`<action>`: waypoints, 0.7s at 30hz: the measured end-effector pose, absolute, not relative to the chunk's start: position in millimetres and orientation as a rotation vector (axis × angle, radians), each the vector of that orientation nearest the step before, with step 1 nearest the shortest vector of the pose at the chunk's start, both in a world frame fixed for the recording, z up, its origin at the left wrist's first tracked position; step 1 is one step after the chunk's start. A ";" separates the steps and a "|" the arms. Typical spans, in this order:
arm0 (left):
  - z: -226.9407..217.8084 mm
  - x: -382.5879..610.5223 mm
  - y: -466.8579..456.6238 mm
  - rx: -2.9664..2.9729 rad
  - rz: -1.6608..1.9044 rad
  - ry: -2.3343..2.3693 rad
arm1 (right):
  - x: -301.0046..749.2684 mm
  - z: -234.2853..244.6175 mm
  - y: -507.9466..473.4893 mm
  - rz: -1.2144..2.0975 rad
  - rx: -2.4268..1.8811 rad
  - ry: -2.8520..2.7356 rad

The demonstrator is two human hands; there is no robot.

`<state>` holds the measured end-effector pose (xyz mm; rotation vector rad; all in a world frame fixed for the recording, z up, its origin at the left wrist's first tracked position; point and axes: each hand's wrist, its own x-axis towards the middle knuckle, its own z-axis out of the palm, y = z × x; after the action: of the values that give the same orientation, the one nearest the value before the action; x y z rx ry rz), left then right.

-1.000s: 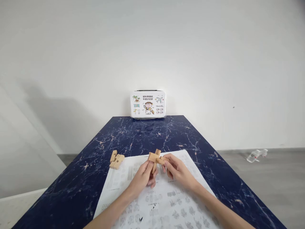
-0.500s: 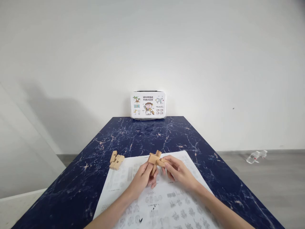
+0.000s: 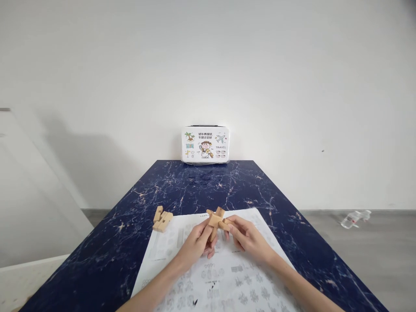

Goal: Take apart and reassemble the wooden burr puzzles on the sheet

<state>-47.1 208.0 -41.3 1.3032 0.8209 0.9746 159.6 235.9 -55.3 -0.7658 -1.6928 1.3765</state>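
Several notched wooden puzzle pieces (image 3: 215,219) are crossed together between my hands, above a printed sheet. My left hand (image 3: 196,242) is closed round the lower left of this wooden puzzle, thumb in front and fingers behind. From the other side, my right hand (image 3: 248,236) pinches a wooden piece that sticks out to the right, which touches the crossed pieces. How far that piece sits in the others is hidden by my fingers. Off to the left, more notched wooden blocks (image 3: 163,221) lie at the corner of the instruction sheet (image 3: 221,277).
A dark blue marble-patterned table (image 3: 201,186) carries everything. At its far edge, against the wall, stands a white cartoon-printed case (image 3: 205,145). Clear plastic bottles (image 3: 352,219) lie on the floor to the right. Small dark bits (image 3: 195,302) are on the sheet.
The view has shifted slightly, so everything sits a bit further right. The puzzle has turned a little in my hands, and both hands keep their hold.
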 end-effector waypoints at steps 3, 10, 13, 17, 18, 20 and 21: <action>-39.5 -46.9 206.7 1.303 0.978 0.840 | 159.2 -55.4 235.8 1.385 -0.777 -1.672; -34.7 -45.7 205.6 1.239 0.972 0.842 | 161.5 -46.5 235.4 1.411 -0.771 -1.676; -37.4 -45.8 206.5 1.251 0.978 0.860 | 161.8 -47.3 235.4 1.389 -0.775 -1.683; -41.0 -43.9 206.0 1.224 1.015 0.868 | 160.7 -53.5 235.9 1.389 -0.737 -1.682; -41.3 -43.0 205.6 1.195 1.019 0.863 | 160.4 -54.6 236.0 1.400 -0.722 -1.687; -41.7 -41.1 204.7 1.133 1.029 0.852 | 160.0 -55.4 235.8 1.428 -0.693 -1.701; -41.9 -40.3 204.3 1.106 1.041 0.846 | 159.9 -55.2 235.5 1.438 -0.679 -1.709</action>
<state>-40.3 204.3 -41.9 1.1060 0.8457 1.0407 159.9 235.5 -55.2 -0.6792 -1.7095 1.4384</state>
